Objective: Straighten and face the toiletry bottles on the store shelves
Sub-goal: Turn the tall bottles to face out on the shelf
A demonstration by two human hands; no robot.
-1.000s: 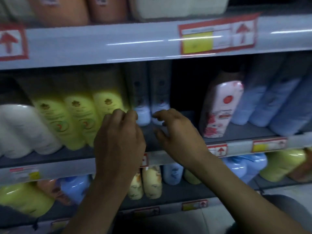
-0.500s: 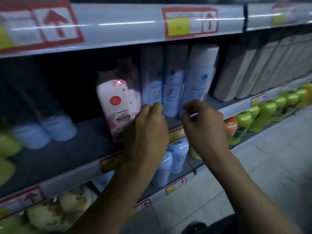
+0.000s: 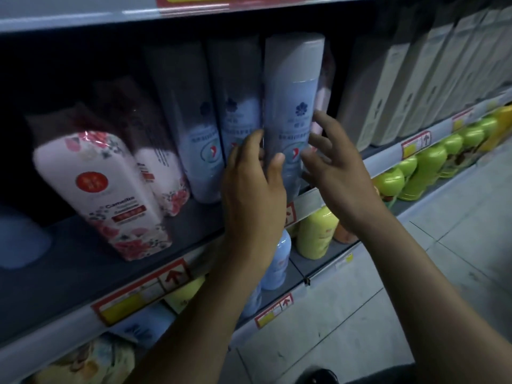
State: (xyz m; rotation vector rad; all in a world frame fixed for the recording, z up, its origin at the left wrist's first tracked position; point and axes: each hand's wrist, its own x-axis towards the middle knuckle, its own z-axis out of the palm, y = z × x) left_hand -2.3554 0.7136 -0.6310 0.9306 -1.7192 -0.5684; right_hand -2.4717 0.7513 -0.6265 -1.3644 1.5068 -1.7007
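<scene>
Clearly, "Camellia" on pink bottle (image 3: 110, 195), left hand (image 3: 252, 195) around blue bottle (image 3: 293, 87).

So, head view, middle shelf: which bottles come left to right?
Blurred blue bottle → front pink floral bottle → rear pink floral bottle → first pale blue bottle → second pale blue bottle → third pale blue bottle → grey-white bottles.

Held out forward side by side, the left hand (image 3: 253, 195) wraps its thumb and fingers around a tall blue bottle (image 3: 293, 79), while the right hand (image 3: 338, 176) hovers just beside it, fingers spread and loosely bent.
</scene>
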